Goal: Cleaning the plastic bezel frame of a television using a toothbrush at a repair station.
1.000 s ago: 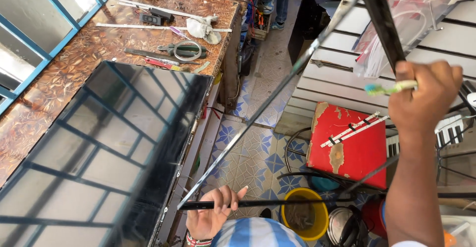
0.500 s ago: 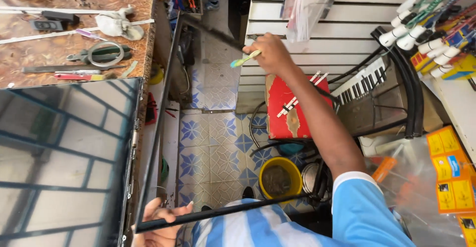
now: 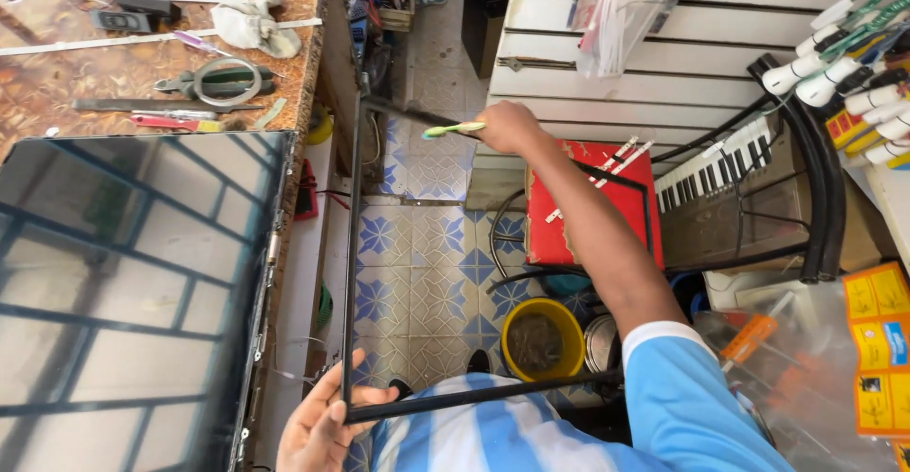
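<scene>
Your left hand (image 3: pixel 322 425), down at 7 o'clock, has its fingers curled around a corner of the thin black frame (image 3: pixel 353 245). The frame hangs over the blue tiled floor (image 3: pixel 417 273). Your right hand (image 3: pixel 507 126), up at 12 o'clock, pinches a green toothbrush (image 3: pixel 453 131) against the frame's top bar.

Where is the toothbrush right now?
In the head view, upper middle: the right hand holds the toothbrush against the far edge of the black frame, above the tiled floor.

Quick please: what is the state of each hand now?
Left hand: closed grip on the black frame, near corner.
Right hand: closed grip on a toothbrush, at the frame's far edge.
</scene>
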